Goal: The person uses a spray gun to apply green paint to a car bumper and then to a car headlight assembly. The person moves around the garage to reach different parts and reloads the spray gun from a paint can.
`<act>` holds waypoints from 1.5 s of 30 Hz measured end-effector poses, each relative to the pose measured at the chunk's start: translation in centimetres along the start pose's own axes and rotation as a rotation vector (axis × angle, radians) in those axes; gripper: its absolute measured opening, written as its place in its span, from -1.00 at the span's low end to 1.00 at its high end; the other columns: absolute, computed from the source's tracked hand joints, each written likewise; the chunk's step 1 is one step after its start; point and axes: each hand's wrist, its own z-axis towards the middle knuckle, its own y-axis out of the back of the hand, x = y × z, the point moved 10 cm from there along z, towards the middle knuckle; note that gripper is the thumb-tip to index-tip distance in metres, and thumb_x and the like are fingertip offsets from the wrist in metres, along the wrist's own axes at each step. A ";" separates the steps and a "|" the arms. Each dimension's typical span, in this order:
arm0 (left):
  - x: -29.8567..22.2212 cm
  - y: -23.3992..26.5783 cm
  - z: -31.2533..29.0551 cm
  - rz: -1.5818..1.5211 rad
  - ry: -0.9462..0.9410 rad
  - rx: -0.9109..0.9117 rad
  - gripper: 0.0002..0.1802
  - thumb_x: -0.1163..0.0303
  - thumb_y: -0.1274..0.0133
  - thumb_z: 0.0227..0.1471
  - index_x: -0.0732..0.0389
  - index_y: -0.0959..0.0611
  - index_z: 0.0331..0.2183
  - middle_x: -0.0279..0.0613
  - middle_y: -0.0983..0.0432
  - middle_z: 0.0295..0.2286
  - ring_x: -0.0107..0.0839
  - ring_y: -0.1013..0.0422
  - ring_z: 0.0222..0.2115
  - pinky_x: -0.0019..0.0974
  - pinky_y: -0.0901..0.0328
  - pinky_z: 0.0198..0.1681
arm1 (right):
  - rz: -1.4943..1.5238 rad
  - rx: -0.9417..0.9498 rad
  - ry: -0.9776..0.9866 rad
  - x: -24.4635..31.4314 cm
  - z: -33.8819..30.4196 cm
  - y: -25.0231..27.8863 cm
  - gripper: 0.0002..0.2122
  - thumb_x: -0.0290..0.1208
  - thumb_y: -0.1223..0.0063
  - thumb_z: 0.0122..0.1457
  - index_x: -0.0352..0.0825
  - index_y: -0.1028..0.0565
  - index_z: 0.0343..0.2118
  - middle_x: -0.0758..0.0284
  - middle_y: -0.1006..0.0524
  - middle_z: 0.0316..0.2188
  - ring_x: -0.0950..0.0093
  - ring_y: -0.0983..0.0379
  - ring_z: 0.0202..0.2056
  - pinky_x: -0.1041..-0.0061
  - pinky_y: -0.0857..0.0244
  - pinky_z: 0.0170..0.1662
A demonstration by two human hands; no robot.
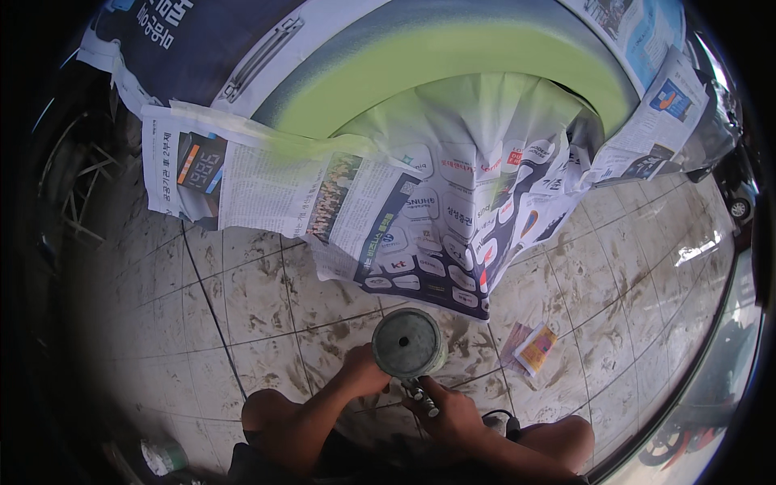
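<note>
Grey round metal spray-gun cup at 6 o'clock, above the tiled floor; left hand fingers wrapped on its side, right hand fingers curled round the gun handle. Likely rigid, top-heavy, slick; grip handle, steady cup.

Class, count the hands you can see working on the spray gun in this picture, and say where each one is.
2. The left hand rests against the spray gun's grey cup; the right hand grips the gun below it. No other hands show.

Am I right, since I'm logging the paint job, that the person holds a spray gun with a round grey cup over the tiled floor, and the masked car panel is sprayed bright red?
Not red. The head view shows the car panel sprayed bright yellow-green. The rest holds: both hands, left hand and right hand, hold the spray gun with the round grey cup over the tiled floor.
</note>
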 end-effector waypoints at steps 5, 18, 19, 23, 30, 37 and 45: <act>0.3 0.5 -0.4 0.008 -0.038 -0.119 -0.77 0.32 -0.09 -0.03 0.29 -0.67 -0.39 0.15 -0.62 -0.41 0.12 -0.56 -0.28 0.07 -0.43 -0.19 | 0.009 -0.037 0.037 0.3 0.1 -0.4 -0.59 -0.03 -0.16 0.24 -0.18 -0.45 0.02 0.03 -0.64 -0.29 -0.04 -0.58 -0.29 0.02 -0.44 -0.28; 1.0 1.5 -1.5 -0.131 0.094 -0.065 -0.76 0.29 -0.13 -0.05 0.29 -0.67 -0.46 0.14 -0.61 -0.47 0.15 -0.55 -0.33 0.06 -0.44 -0.22 | 0.039 -0.050 0.092 1.8 0.4 -1.0 -0.63 -0.08 -0.17 0.24 -0.20 -0.47 -0.02 0.07 -0.64 -0.26 -0.04 -0.58 -0.27 0.05 -0.44 -0.27; 1.5 1.2 -1.6 -0.128 0.142 -0.036 -0.77 0.29 -0.13 -0.05 0.27 -0.68 -0.45 0.11 -0.61 -0.47 0.13 -0.56 -0.34 0.05 -0.45 -0.22 | 0.033 -0.045 0.091 1.8 0.4 -1.1 -0.63 -0.08 -0.17 0.24 -0.20 -0.47 -0.02 0.07 -0.64 -0.26 -0.04 -0.58 -0.27 0.05 -0.44 -0.27; 1.1 1.6 -1.5 -0.048 0.070 -0.081 -0.78 0.25 -0.15 -0.06 0.20 -0.70 -0.43 0.02 -0.63 -0.49 0.04 -0.58 -0.38 -0.01 -0.46 -0.25 | 0.011 -0.009 0.054 1.6 0.5 -1.3 -0.62 -0.09 -0.17 0.25 -0.20 -0.45 0.00 0.07 -0.64 -0.25 -0.05 -0.58 -0.26 0.04 -0.44 -0.27; -0.4 1.9 -1.9 -0.100 0.039 -0.016 -0.79 0.30 -0.18 -0.02 0.18 -0.69 -0.32 -0.01 -0.63 -0.45 0.04 -0.58 -0.35 -0.01 -0.45 -0.23 | 0.030 -0.011 0.064 1.4 0.4 -1.2 -0.60 -0.05 -0.14 0.26 -0.20 -0.42 0.01 0.02 -0.63 -0.26 -0.09 -0.57 -0.29 -0.02 -0.43 -0.27; -2.7 3.2 -2.1 -0.094 -0.079 -0.089 -0.64 0.49 -0.19 -0.05 0.24 -0.62 -0.12 0.07 -0.62 -0.22 0.09 -0.52 -0.14 -0.06 -0.44 -0.15 | 0.011 0.029 0.030 0.2 0.4 -1.7 -0.54 0.04 -0.05 0.27 -0.14 -0.36 0.10 -0.01 -0.63 -0.34 -0.11 -0.57 -0.31 -0.08 -0.42 -0.26; -1.2 1.9 -1.4 -0.193 0.071 0.005 -0.59 0.51 -0.21 -0.09 0.26 -0.62 -0.10 0.09 -0.61 -0.18 0.04 -0.53 -0.11 -0.07 -0.44 -0.13 | -0.008 0.030 0.003 -0.1 0.3 -1.1 -0.53 -0.03 -0.13 0.26 -0.18 -0.40 0.12 -0.01 -0.63 -0.28 -0.09 -0.57 -0.28 0.00 -0.45 -0.25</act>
